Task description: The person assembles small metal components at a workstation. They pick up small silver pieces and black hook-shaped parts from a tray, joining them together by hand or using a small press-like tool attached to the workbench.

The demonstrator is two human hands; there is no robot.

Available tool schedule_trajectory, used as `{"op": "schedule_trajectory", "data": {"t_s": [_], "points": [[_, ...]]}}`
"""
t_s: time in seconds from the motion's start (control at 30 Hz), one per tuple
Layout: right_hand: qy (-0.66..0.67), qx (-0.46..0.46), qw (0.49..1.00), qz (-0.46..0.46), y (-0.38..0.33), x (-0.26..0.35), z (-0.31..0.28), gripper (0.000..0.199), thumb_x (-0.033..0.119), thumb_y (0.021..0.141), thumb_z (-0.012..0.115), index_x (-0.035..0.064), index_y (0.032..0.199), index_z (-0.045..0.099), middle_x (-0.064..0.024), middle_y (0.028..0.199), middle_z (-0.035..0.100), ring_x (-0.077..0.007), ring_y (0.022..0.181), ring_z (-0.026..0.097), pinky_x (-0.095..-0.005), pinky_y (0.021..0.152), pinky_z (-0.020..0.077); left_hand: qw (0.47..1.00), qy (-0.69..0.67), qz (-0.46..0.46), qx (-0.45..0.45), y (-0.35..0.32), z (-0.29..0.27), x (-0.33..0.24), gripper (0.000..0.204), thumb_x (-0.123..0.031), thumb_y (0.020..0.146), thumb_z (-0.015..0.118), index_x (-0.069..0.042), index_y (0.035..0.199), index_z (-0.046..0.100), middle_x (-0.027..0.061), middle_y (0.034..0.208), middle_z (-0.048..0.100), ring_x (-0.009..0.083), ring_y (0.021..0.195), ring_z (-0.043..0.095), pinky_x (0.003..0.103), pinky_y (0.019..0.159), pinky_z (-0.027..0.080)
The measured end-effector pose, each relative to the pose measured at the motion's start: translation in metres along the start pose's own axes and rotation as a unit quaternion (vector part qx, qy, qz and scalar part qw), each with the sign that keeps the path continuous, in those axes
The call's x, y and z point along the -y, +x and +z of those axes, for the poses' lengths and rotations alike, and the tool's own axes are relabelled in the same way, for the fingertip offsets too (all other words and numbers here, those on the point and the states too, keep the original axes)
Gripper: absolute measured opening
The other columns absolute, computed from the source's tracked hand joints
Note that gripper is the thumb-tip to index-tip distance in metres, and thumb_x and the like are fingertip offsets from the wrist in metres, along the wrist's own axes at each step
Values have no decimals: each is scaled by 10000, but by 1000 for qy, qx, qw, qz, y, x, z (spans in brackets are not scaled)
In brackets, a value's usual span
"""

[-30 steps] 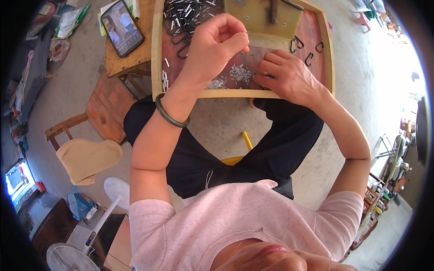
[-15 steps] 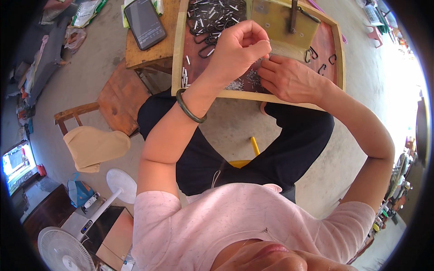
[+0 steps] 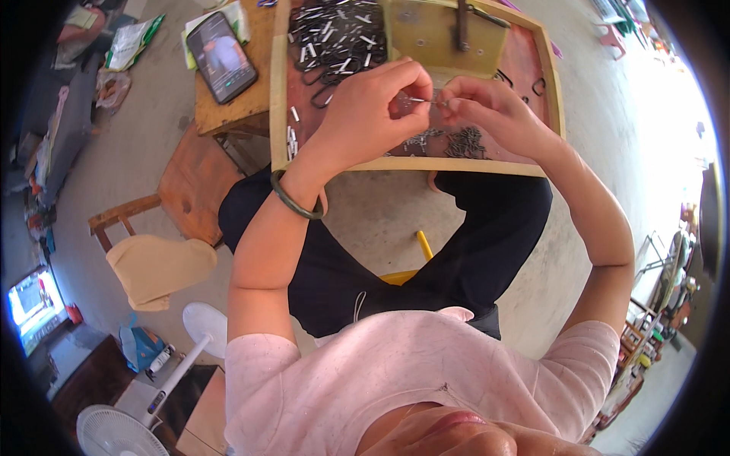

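Nearest: pale pink short-sleeved shirt [image 3: 426, 349], then black trousers [image 3: 498, 228]. Left hand [image 3: 366, 106], dark green bangle [image 3: 291, 199] round its wrist: thumb and forefinger pinched narrow on a thin, light-coloured sliver [image 3: 417, 99], held above a wood-rimmed tray [image 3: 426, 163] with a red-brown base. Right hand [image 3: 498, 110]: fingertips drawn together at the sliver's other end; cannot tell whether they grip it. Below the right hand: pile of small dark-grey pieces [image 3: 466, 142]; small pale pieces [image 3: 423, 137] just left. Farther: heaped black looped pieces [image 3: 334, 47] mixed with short white tubes, beside a translucent yellow plate [image 3: 414, 38]. Left of tray: black smartphone [image 3: 222, 57] on a wooden table [image 3: 209, 110].
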State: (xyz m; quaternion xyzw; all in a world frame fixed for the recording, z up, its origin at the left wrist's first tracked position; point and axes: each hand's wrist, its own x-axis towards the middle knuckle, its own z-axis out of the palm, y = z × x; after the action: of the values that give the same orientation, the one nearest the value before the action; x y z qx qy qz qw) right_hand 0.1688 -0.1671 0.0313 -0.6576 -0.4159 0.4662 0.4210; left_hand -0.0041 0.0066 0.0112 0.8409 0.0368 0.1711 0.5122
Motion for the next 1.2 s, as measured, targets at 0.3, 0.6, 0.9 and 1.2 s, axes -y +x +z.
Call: {"op": "schedule_trajectory", "data": {"t_s": [0.3,0.6,0.9,1.2], "points": [[17,58,998,32,0,7,-1,152,154,1037,553,34,1049,646,-10,1001,664,-104,918,611,-259,898,505,999,28,45,14,1,4,0,140,-24,866,701,-43,985,629,21,909,658,114,716,645,264,664,518],[16,69,997,40,2,9,0,156,164,1037,577,26,1027,649,-9,1005,673,-95,908,622,-256,885,512,998,29,45,16,0,2,0,133,-20,870,699,-41,983,631,27,913,660,114,736,675,259,681,529],[0,71,995,65,3,12,-1,188,195,1035,598,19,1054,661,-19,1026,676,-104,934,631,-263,914,510,997,50,63,14,0,3,2,131,-27,873,699,-41,988,637,28,911,666,122,747,686,264,689,536],[40,71,994,70,3,17,2,195,200,1038,600,20,1067,667,-30,1060,672,-110,977,638,-271,953,521,996,51,74,-1,-2,2,5,116,-23,881,683,-44,984,636,22,925,672,123,747,695,272,682,542]]}}
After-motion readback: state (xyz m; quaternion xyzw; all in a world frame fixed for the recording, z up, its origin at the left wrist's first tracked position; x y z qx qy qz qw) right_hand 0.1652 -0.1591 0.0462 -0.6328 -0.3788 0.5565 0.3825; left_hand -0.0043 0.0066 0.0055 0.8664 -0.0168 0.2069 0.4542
